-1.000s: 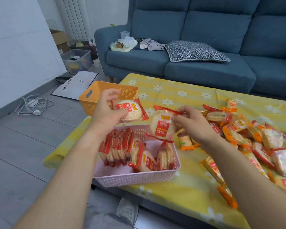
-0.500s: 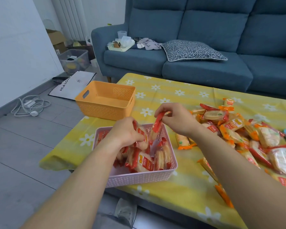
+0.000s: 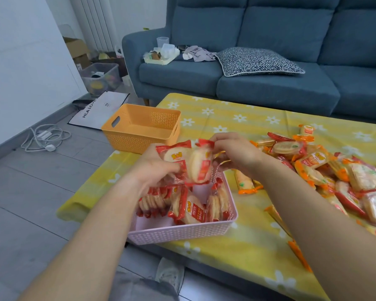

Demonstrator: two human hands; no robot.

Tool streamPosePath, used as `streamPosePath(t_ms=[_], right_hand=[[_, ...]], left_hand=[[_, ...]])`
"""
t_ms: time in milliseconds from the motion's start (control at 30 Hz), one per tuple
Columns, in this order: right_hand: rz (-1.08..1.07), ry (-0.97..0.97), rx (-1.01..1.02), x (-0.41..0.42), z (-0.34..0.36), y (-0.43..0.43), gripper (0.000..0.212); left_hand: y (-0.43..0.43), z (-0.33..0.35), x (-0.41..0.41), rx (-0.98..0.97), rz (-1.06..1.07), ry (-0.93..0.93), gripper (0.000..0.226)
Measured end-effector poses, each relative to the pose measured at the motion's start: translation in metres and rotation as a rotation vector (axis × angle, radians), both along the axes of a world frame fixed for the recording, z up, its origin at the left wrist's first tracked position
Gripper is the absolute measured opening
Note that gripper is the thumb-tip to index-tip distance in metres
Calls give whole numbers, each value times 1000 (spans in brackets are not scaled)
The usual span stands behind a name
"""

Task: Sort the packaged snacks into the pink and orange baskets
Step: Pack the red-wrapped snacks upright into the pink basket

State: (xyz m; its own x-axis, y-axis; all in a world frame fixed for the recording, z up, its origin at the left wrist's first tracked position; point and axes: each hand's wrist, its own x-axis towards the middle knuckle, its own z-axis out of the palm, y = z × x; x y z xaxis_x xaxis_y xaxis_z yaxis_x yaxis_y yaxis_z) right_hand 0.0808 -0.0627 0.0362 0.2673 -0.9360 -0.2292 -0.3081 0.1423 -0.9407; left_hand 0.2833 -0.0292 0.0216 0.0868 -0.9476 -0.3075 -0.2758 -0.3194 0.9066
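Note:
The pink basket (image 3: 180, 232) stands at the table's near left edge, holding several red-wrapped snack packs (image 3: 189, 208) set on edge. Behind it the orange basket (image 3: 126, 141) looks empty. Above the pink basket my left hand (image 3: 154, 168) grips a red snack pack (image 3: 175, 154). My right hand (image 3: 234, 153) pinches the top of a second red snack pack (image 3: 200, 168) that touches the first. A pile of red and orange snack packs (image 3: 326, 170) lies on the yellow tablecloth (image 3: 237, 240) to the right.
A blue sofa (image 3: 269, 61) with a patterned cushion (image 3: 256, 61) and a small tray of cups runs behind the table. On the grey floor to the left lie a white cable (image 3: 46, 137), a paper bag (image 3: 100, 109) and storage boxes. A shoe (image 3: 170, 274) shows below the table edge.
Both hands dipped into the pink basket half a second ago and have since risen above it, each still holding a red pack. The two packs are now pressed together.

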Motion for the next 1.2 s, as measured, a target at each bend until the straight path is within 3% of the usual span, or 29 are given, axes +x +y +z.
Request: streamPosePath(t_ms=[100,233,400,467,567,667,800,933,1033,1100,1200], right_hand=[[-57,-88,82,4,-2,-3,10],[-83,-76,51,7,-4,-8,13],[-15,122,-120,11,-13,-15,15],[12,277,-269,14,-15,-17,12],[25,395,-412,21,-14,-17,7],[-64,592,-412,25,-7,-14,32],[67,306,113,33,9,-3,57],[90,236,142,27,-3,-4,39],[93,184,52,17,-16,-4,29],[124,266,-52,17,-22,-2,33],[167,389,-150,25,-25,0,38]], left_hand=[[1,-3,-3,-30,-19,82,32],[1,1,-9,32,-29,219,17],[-1,2,-14,109,-105,242,63],[0,1,-15,131,-152,209,74],[-2,-4,-19,8,-128,36,41],[-6,-7,-20,-142,-76,-124,47],[-2,-2,-25,-244,-90,-243,52],[1,-2,-20,-171,-249,-148,54],[0,1,-4,-16,-210,37,36],[-1,-2,8,-75,-192,-118,25],[2,-11,12,-103,-351,-441,19]])
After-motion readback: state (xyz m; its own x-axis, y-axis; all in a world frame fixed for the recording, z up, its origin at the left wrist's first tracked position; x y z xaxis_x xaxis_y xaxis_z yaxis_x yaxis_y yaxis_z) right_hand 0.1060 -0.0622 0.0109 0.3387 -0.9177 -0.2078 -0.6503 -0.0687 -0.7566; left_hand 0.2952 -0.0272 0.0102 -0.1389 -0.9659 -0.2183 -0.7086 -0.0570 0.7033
